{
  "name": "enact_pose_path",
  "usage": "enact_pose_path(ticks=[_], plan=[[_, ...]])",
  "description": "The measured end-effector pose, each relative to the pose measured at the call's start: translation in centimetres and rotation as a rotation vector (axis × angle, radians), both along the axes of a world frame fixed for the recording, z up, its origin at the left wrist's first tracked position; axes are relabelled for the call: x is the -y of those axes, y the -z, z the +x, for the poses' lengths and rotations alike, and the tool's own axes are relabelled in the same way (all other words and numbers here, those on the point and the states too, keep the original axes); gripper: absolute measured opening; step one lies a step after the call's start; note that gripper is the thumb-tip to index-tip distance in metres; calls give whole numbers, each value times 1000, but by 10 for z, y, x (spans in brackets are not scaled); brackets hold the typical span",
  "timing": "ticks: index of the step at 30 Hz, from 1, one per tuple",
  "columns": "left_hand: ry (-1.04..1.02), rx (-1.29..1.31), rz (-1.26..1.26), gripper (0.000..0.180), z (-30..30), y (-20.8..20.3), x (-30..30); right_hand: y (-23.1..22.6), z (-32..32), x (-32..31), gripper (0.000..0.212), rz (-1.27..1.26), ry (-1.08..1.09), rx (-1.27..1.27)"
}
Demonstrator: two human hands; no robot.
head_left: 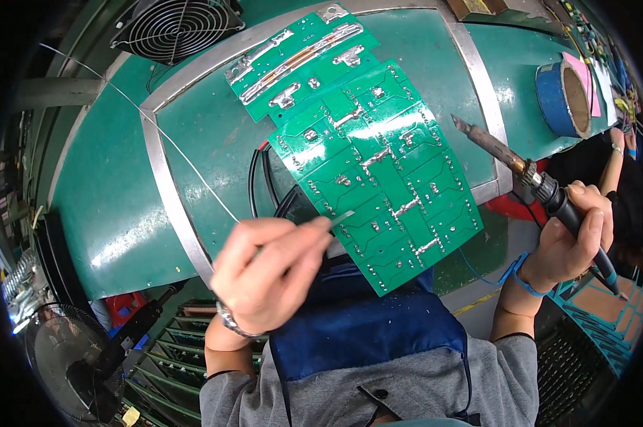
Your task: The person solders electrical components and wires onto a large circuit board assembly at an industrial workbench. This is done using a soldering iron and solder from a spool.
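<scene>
A large green circuit board with rows of solder joints lies in front of me, its near corner over my blue apron. A second green board with a long tinned strip adjoins its far edge. My left hand is closed in a pinch on a thin solder wire, which trails back to the upper left. A short pale end shows past the fingertips, over the large board's left edge. In my right hand is a soldering iron, its tip raised off the board's right side.
A metal-framed green bench spreads around the boards. Black cables run beneath the large board. A square fan stands far left, blue tape far right. Another person's arm shows at right; a round fan stands lower left.
</scene>
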State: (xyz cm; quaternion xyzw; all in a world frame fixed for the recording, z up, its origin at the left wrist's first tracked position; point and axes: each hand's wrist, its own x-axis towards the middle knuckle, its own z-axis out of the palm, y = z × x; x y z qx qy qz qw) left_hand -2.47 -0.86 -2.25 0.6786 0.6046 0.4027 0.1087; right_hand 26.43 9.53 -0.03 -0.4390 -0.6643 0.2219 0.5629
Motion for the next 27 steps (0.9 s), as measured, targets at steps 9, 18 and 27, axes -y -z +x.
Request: enact_pose_path(ticks=[9,18,27], plan=[[-295,-160,-49,11,-46,-15,-34,-6,-32,-14,30,-122,-93,159],[-250,-62,-72,16,-63,12,-63,-8,-43,-24,26,-108,-190,207],[-224,80,-163,16,-70,30,-62,-8,-44,-29,27,-60,-230,256]])
